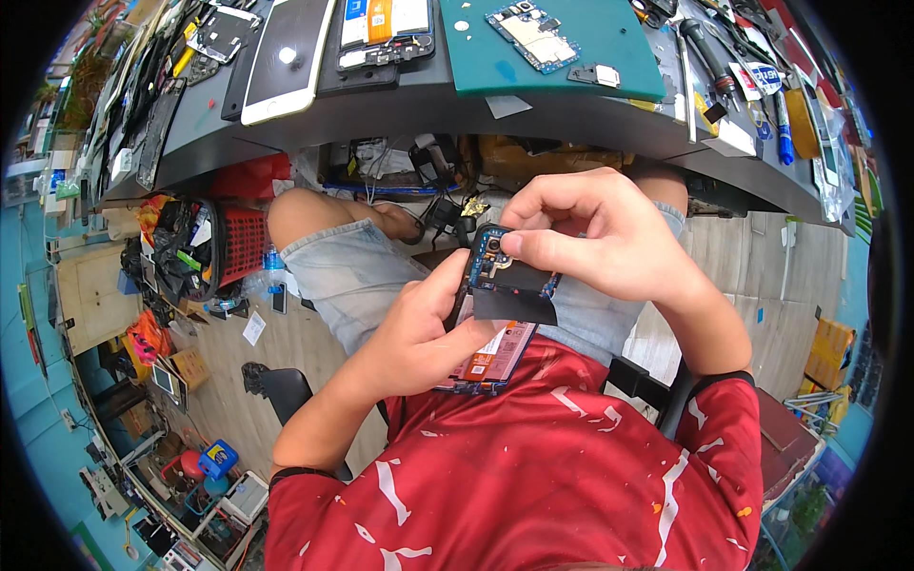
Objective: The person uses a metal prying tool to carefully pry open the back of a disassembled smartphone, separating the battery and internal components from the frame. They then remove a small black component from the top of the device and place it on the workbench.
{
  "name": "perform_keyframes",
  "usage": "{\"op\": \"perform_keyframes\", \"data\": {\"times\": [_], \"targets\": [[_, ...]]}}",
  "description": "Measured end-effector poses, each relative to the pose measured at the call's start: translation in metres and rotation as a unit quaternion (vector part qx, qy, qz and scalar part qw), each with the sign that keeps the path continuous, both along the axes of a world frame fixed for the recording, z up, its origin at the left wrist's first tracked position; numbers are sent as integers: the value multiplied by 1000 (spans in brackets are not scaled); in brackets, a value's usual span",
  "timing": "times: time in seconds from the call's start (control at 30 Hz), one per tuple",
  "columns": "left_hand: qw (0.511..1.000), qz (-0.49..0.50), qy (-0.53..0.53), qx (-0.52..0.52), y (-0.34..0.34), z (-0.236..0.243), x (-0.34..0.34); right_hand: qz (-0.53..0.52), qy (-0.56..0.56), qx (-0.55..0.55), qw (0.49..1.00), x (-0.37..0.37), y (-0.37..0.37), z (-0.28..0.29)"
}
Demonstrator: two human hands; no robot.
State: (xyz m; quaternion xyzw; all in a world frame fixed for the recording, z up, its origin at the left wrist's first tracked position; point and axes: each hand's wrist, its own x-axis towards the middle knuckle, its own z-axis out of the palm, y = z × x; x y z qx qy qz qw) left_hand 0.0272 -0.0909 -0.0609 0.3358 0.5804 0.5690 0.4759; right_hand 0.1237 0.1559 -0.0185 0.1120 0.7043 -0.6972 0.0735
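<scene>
**Opened phone held over lap, right hand working at the camera end**

Left of the seated person, a red basket [243, 246] stands on the floor. Left hand [419, 333] closes around the opened phone [497, 314] from below, fingers wrapped on its edge, holding it above the lap, in front of the red shirt. Right hand [590, 233] comes from above, thumb and forefinger pinched together on the small part at the camera module [495, 246]. Step looks like seating or lifting that part. The next move calls for a light, steady pinch, with the phone held level. On the worktop [400, 95] beyond: a green mat [571, 67] with a blue circuit board [533, 36].
</scene>
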Motion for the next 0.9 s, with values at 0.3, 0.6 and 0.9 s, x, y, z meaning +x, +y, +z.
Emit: {"op": "perform_keyframes", "data": {"times": [0.3, 0.6, 0.9], "targets": [[999, -15, -17, -41, -4, 6, -2, -6, -9, 1, 1000, -1, -6, -11], [989, 26, -144, 21, -5, -7, -1, -7, -5, 18, 1000, -3, -8, -10], [987, 60, -140, -47, -2, 2, 0, -5, 20, 4, 1000, -2, -8, -14]]}}
